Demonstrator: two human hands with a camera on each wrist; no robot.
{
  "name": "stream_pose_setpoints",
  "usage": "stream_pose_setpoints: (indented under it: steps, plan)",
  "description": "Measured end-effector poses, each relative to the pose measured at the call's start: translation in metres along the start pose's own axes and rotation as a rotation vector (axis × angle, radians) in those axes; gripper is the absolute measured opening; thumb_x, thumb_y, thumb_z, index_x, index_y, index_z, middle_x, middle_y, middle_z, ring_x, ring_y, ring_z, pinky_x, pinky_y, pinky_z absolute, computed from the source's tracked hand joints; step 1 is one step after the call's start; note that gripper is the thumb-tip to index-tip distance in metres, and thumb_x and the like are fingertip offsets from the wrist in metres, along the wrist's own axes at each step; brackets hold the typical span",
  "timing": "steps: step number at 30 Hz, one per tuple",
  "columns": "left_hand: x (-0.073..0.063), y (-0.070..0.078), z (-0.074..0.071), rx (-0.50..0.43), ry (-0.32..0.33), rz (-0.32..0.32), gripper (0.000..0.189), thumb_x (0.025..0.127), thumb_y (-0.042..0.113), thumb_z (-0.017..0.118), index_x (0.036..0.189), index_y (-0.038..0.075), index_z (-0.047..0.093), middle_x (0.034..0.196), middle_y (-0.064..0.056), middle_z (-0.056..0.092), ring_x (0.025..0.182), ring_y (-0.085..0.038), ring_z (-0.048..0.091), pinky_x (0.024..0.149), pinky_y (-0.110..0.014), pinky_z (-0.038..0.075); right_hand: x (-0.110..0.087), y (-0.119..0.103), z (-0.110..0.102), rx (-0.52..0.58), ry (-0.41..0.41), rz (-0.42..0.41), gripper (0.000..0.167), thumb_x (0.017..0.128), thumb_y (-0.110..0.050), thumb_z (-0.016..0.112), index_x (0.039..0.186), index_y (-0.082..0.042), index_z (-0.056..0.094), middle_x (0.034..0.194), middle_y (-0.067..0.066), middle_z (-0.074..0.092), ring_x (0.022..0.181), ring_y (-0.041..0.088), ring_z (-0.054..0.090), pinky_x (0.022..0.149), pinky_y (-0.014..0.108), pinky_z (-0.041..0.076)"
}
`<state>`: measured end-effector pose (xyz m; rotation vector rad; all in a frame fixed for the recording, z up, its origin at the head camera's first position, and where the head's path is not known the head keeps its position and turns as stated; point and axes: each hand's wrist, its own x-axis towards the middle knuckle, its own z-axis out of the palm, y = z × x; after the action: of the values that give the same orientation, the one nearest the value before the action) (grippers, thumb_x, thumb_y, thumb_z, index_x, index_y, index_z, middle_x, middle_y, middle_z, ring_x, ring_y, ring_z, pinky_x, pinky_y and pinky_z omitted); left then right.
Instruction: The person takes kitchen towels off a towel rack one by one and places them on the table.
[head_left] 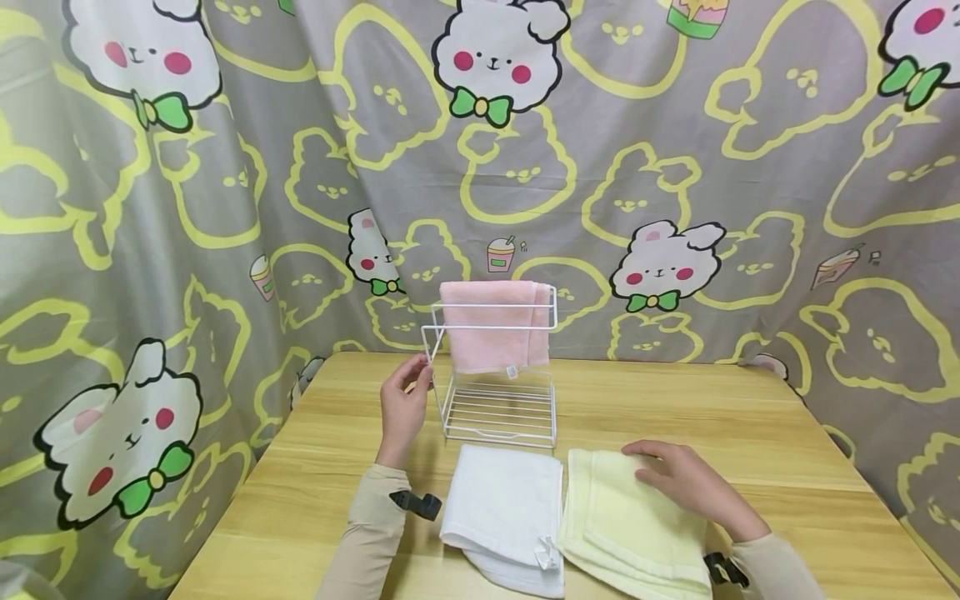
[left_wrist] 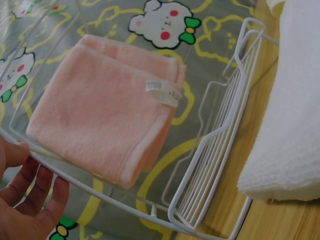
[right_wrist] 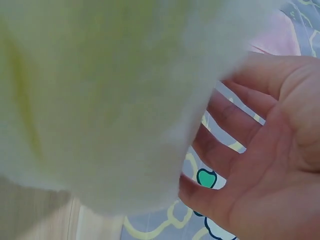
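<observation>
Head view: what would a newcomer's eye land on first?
Probably the grey curtain with its white cartoon faces, filling the background behind the table. Next, the pink towel hung high on the white wire rack, whose left side the left hand holds. In front of the rack lie a white towel and, right of it, a yellow towel with the right hand at its far edge.

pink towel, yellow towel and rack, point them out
Pink towel (left_wrist: 97,112), left wrist view: its broad face.
Yellow towel (head_left: 641,517), head view: its top layer.
Rack (head_left: 500,407), head view: its base slats.
</observation>
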<state>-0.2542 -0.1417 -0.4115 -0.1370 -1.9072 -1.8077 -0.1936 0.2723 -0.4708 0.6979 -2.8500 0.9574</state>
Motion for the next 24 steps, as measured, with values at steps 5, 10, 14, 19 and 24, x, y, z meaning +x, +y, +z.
stream_pose_setpoints:
  steps: [5,10,14,19,24]
  plan:
    - [-0.0001,-0.0003,-0.0010,0.009,-0.003,-0.003,0.022,0.097,-0.006,0.064,0.117,-0.013,0.068,0.110,-0.038,0.064,0.083,-0.004,0.064,0.082,-0.033,0.066,-0.0021,0.0000,0.0003,0.036,-0.045,-0.010,0.037,0.096,-0.016,0.070,0.130,-0.003,0.066,0.131,0.015,0.068,0.123,0.042,0.061,0.105,0.064,0.049]
    - [-0.0001,-0.0006,-0.0010,0.016,0.001,-0.002,0.022,0.097,-0.005,0.064,0.117,-0.013,0.068,0.108,-0.036,0.066,0.082,-0.002,0.063,0.083,-0.038,0.067,-0.0025,-0.0008,0.0023,0.028,-0.096,-0.048,0.041,0.096,-0.019,0.070,0.133,-0.002,0.064,0.132,0.017,0.067,0.122,0.044,0.061,0.104,0.064,0.049]
    - [0.0000,-0.0005,-0.0004,0.017,0.005,0.005,0.021,0.096,-0.005,0.065,0.116,-0.012,0.069,0.105,-0.032,0.067,0.086,-0.017,0.066,0.083,-0.042,0.067,-0.0020,-0.0015,0.0042,-0.003,-0.107,-0.081,0.039,0.096,-0.016,0.069,0.133,-0.003,0.064,0.131,0.015,0.068,0.121,0.042,0.061,0.103,0.061,0.052]
    - [0.0001,-0.0007,-0.0002,0.007,0.009,0.004,0.020,0.096,-0.007,0.065,0.114,-0.012,0.070,0.098,-0.019,0.069,0.088,-0.025,0.067,0.082,-0.040,0.067,-0.0025,-0.0035,0.0057,-0.009,-0.129,-0.123,0.035,0.097,-0.010,0.067,0.131,-0.004,0.065,0.129,0.013,0.069,0.119,0.040,0.063,0.100,0.056,0.055]
    - [0.0000,-0.0005,-0.0005,0.007,0.006,0.007,0.020,0.096,-0.007,0.065,0.114,-0.012,0.070,0.098,-0.017,0.069,0.084,-0.013,0.066,0.082,-0.040,0.067,-0.0029,-0.0048,0.0067,-0.009,-0.141,-0.159,0.034,0.098,-0.009,0.066,0.131,-0.004,0.065,0.129,0.013,0.069,0.119,0.039,0.063,0.099,0.054,0.057]
